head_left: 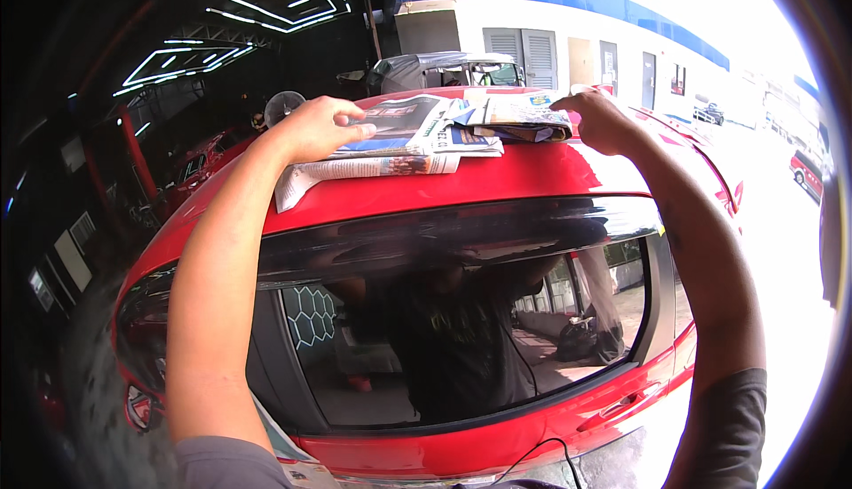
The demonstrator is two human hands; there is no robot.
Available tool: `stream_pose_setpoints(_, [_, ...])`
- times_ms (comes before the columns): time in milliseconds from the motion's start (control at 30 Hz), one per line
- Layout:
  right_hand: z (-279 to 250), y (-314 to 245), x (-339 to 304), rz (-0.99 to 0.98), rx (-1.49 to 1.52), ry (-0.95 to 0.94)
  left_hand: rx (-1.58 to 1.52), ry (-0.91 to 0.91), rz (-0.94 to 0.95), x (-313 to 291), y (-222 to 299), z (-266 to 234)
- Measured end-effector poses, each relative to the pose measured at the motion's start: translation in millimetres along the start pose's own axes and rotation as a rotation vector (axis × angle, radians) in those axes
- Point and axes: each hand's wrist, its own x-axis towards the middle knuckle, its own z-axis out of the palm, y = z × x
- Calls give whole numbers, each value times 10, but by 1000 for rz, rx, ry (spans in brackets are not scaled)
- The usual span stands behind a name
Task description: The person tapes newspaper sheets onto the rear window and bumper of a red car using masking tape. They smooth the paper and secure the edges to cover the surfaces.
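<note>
One newspaper stack: lay on the red car roof, its lowest sheets drooping at the near left.
Folded bundle: I saw it against the stack's right end.
Left hand: at the stack's left edge, fingers curled; I couldn't tell whether they grasped paper.
Right hand: at the bundle's right edge, fingers bent; their grip was hidden from me.
Side window: below the roof, dark and reflective.
Building: beyond, white with a blue band.
</note>
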Motion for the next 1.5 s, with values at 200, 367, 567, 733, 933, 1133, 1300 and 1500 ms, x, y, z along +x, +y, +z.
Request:
stream_pose_setpoints(200, [-307, -732, -83, -12, -66, 174, 205, -183, -55, 161, 95, 315])
stream_pose_setpoints(367, [-552, -1150, -219, -77, -168, 122, 248, -260, -6, 155, 187, 172])
stream_pose_setpoints(567, [-579, -1248, -285, -98, -121, 108, -246, 223, -12, 326, -162, 70])
stream_pose_setpoints(733, [-547, -1465, -80, -152, -52, 223, -418, 756, -150, 362, -348, -340])
stream_pose_setpoints(933, [-495, -2068, 421, -99, -5, 344, -927, 982, 2, 132, -488, -683])
stream_pose_setpoints(1133, [-415, -2411, 957, -105, 100, 261, -1162, 1065, 284, -150, -610, -757])
stream_pose_setpoints(1300, [-625, -2824, 844, -178, 168, 64, -1134, 1366, 125, -529, -1199, -960])
stream_pose_setpoints(1500, [-372, -2661, 732, -342, -303, 59, -1431, 1603, 153, -1451, -1824, -1489])
